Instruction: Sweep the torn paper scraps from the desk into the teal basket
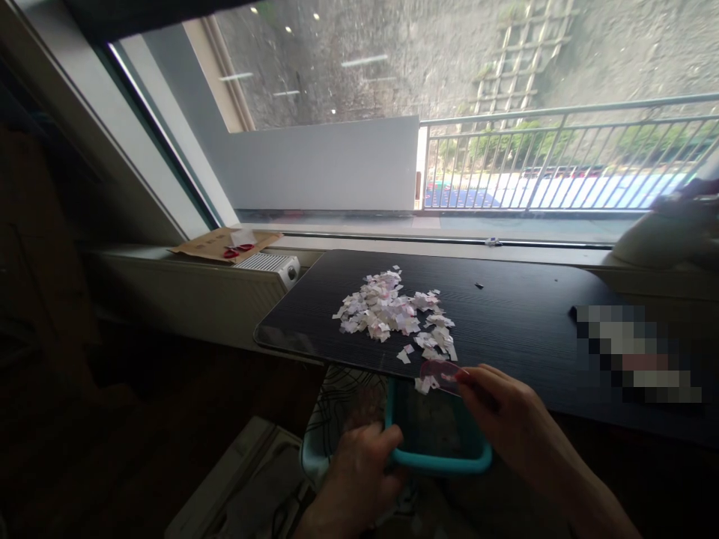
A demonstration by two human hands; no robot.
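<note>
A heap of torn white and pinkish paper scraps [379,303] lies on the black table [505,307], with looser scraps trailing to its front edge. My right hand [497,404] is closed on a flat, see-through pink plastic piece [441,374], whose exact kind I cannot tell. That piece touches a few scraps at the table edge. Below the edge, my left hand [365,464] grips the left rim of a container with a turquoise rim [443,464]. The inside of the container is dim, so its contents are hard to make out.
Red-handled scissors [239,251] rest on brown paper [210,245] on the sill at left, beside a radiator [269,269]. A blurred-out object [634,352] lies on the table's right side. Behind the table is a window with a railing outside.
</note>
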